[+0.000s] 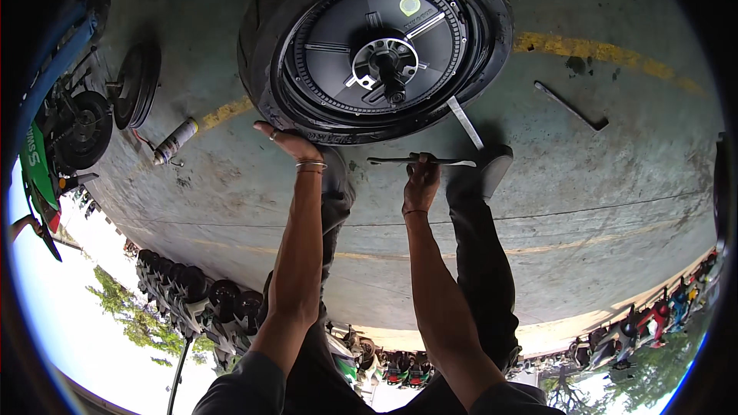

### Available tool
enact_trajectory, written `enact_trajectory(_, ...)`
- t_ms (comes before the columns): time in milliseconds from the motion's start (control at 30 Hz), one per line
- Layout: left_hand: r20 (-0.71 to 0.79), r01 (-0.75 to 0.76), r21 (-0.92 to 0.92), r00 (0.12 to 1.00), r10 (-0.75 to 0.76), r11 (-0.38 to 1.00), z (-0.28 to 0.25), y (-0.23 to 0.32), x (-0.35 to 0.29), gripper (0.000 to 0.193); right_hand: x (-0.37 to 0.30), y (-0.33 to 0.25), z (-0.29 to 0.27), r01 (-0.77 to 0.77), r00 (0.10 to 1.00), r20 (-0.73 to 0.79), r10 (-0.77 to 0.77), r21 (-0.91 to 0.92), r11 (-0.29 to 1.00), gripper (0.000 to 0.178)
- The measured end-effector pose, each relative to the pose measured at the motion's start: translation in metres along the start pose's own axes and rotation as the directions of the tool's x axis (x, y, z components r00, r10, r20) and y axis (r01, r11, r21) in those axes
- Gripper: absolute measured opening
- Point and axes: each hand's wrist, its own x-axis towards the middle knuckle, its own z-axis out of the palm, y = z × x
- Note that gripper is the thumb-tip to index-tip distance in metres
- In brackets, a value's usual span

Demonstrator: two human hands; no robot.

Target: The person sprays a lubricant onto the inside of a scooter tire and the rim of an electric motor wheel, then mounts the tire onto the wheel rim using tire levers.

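A black tire (265, 46) sits around a wheel with a large hub motor (330, 69), its axle facing up toward me. My left hand (290, 143) rests against the near left side of the tire, fingers stretched out and holding nothing. My right hand (421, 177) is closed around a metal tire lever (388, 160), held crosswise just short of the tire and apart from it. A second tire lever (466, 124) is wedged between rim and tire at the near right. Its outer end reaches close to my right shoe (496, 173).
An L-shaped metal bar (570, 106) lies on the floor to the right. At the left are a spray can (176, 141), a loose wheel (139, 86) and a green motorbike (38, 165). Another person's hand (27, 226) shows at the left edge. Parked motorbikes (200, 284) line the background.
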Motion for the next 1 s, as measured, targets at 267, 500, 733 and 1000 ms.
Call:
enact_trajectory(267, -0.18, -0.006, -0.262, 0.983, -0.043, 0.965, 0.022, 0.008, -0.013, 0.092, 0.047, -0.192, -0.03, 0.298, 0.935, -0.018, -0.353, -0.499, 0.814, 0.036)
enact_trajectory(500, -0.055, 0.192, -0.44, 0.969, -0.24, 0.877, 0.012, -0.007, -0.002, 0.086, -0.003, -0.224, -0.042, 0.498, 0.86, 0.471, -0.199, -0.858, 0.123, 0.027)
enact_trajectory(733, 0.051, 0.156, -0.419, 0.988, -0.148, 0.895, -0.006, -0.017, 0.005, 0.078, -0.069, -0.108, 0.019, 0.508, 0.843, 0.537, 0.034, -0.816, 0.276, 0.022)
enact_trajectory(1000, 0.029, 0.131, -0.292, 0.991, -0.128, 0.947, 0.001, -0.005, -0.002, 0.081, -0.084, -0.115, 0.068, 0.412, 0.866, 0.49, 0.104, -0.815, 0.406, 0.025)
